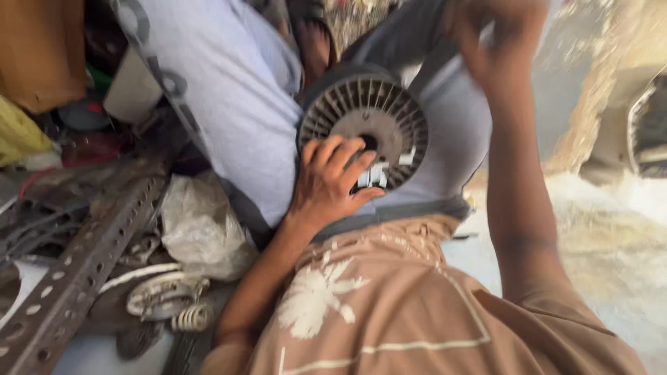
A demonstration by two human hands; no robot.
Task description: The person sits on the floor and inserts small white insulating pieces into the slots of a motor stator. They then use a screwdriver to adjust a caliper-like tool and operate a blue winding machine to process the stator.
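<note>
Brown shirt (417,312) sits nearest. Just past it, the left hand (330,180) lies on the wheel (365,125), fingers spread wide over its lower face. This round grey wheel rests on the grey lap. Beyond the wheel, the right hand (497,35) is raised and blurry; I cannot tell its fingers.

Two hands are showing: the left hand (330,182) and the right hand (497,42). One round finned metal part (363,121) is lying between them. One perforated metal bar (83,257), one crumpled plastic bag (198,226) and one small coiled spring (191,318) are sitting nearby.
</note>
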